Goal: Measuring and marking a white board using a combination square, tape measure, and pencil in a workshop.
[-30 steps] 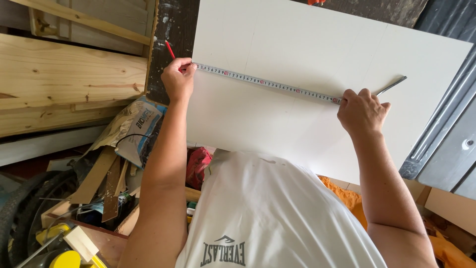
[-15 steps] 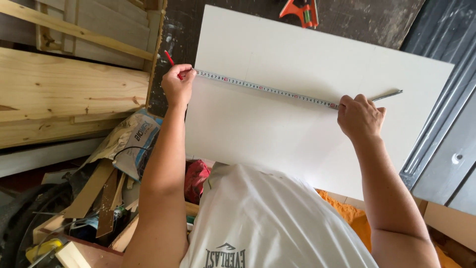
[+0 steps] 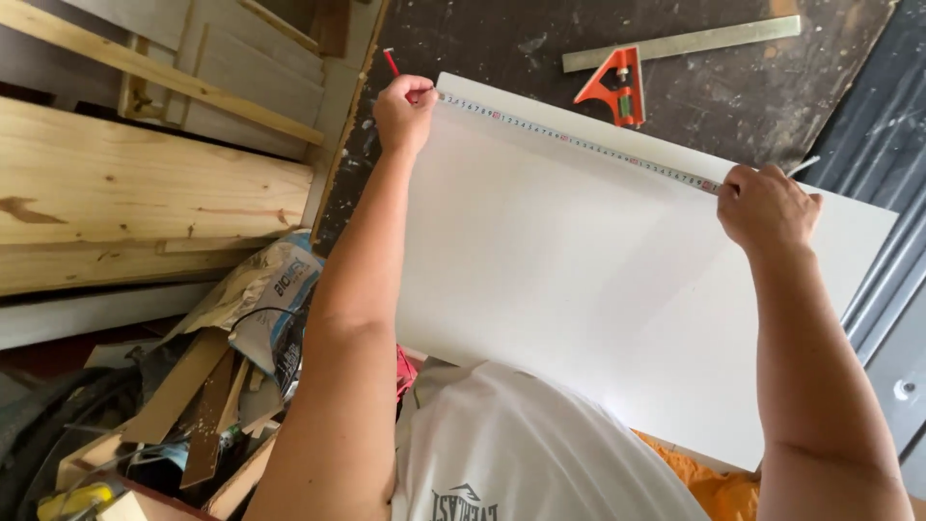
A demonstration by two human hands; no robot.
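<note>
Both hands now sit higher on the white board [image 3: 579, 280] than half a second ago: the tape measure [image 3: 579, 143], which crossed the middle of the panel, runs close along its far edge, and the orange-handled combination square [image 3: 617, 85] with its steel rule is fully in view beyond it.

My left hand [image 3: 405, 108] is curled shut at the board's far left corner, pinching the tape's end against the edge, with a red pencil [image 3: 391, 62] standing out above the knuckles. My right hand [image 3: 767, 207] is closed over the tape near the far right edge, pressing it down; whether it also holds the tape's case I cannot tell, since the hand hides it, and only a short length of blade shows past it.

I judge the blade thin, springy and slick, apt to slide on the smooth board and to buckle if it goes slack, so it is best kept under tension and pinned flat at both ends. I judge the board stiff and flat, fairly light, its corners liable to chip; it is best taken by its long edges.

The board lies on a dark, scuffed, paint-flecked desk [image 3: 502, 43]. To the left stand pine planks [image 3: 145, 193]. Below them are a crumpled paper sack [image 3: 260, 289], offcuts of wood [image 3: 193, 386] and a black cable. Orange cloth [image 3: 704, 482] shows at the lower right, grey metal sheeting [image 3: 892, 125] at the right.
</note>
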